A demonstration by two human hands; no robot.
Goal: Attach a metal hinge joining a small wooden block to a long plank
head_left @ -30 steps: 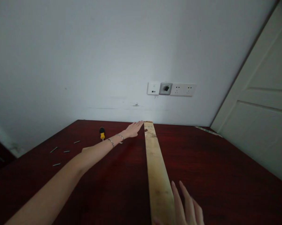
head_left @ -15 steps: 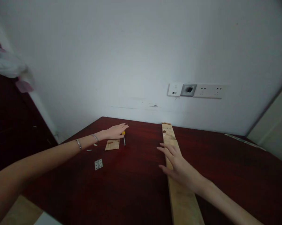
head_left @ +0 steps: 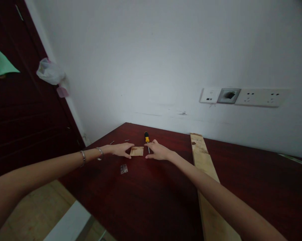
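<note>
A small square wooden piece lies flat on the dark red table. My left hand is at its left edge, thumb and fingers apart; whether it touches the wood I cannot tell. On the other side is my right hand, open, its fingertips just right of the piece. A screwdriver with a black and yellow handle lies behind my right hand, its shaft partly hidden by the fingers. Nearer to me rests a metal hinge. Two thin screw-like metal pieces lie behind my left hand.
A long wooden board runs from the wall side toward me, under my right forearm. Sockets are set in the wall. A plastic bag hangs by the dark door at left. A white surface stands below the table's front edge.
My left hand has let go of the screwdriver and come to the wooden piece's left side. My right hand has moved left from over the board to its right side. The view has swung left.
</note>
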